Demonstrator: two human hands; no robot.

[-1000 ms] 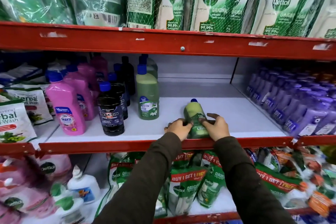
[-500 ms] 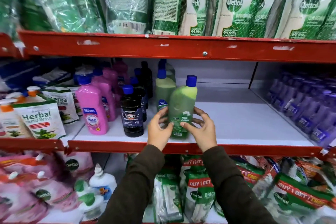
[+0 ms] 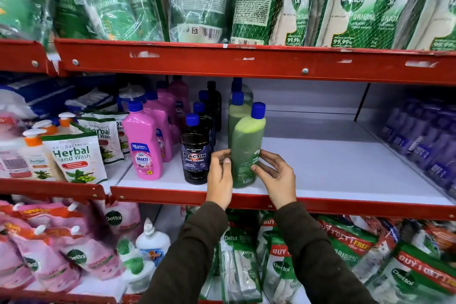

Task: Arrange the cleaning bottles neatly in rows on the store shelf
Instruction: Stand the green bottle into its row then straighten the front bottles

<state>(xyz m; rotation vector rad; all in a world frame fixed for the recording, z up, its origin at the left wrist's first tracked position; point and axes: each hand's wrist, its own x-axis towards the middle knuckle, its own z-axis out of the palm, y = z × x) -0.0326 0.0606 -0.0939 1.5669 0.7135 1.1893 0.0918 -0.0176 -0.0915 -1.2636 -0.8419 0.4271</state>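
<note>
A green floor-cleaner bottle [image 3: 245, 145] with a blue cap stands upright at the front of the white middle shelf [image 3: 333, 168]. My left hand [image 3: 219, 175] grips its left side and my right hand [image 3: 276, 175] touches its right side with fingers spread. More green bottles [image 3: 237, 111] stand in a row right behind it. A row of black Bactin bottles [image 3: 196, 155] stands just to its left, and a row of pink bottles [image 3: 145, 145] stands further left.
Purple bottles [image 3: 424, 145] fill the shelf's right side. Herbal hand wash pouches [image 3: 76, 155] sit on the left bay. Green Dettol refill packs [image 3: 345, 5] hang over the upper red rail [image 3: 222, 61], with more pouches on the shelf below.
The green bottle lay on its side at the shelf's front edge, was lifted upright with both hands and moved left. It now stands in front of the green row, beside the black bottles.
</note>
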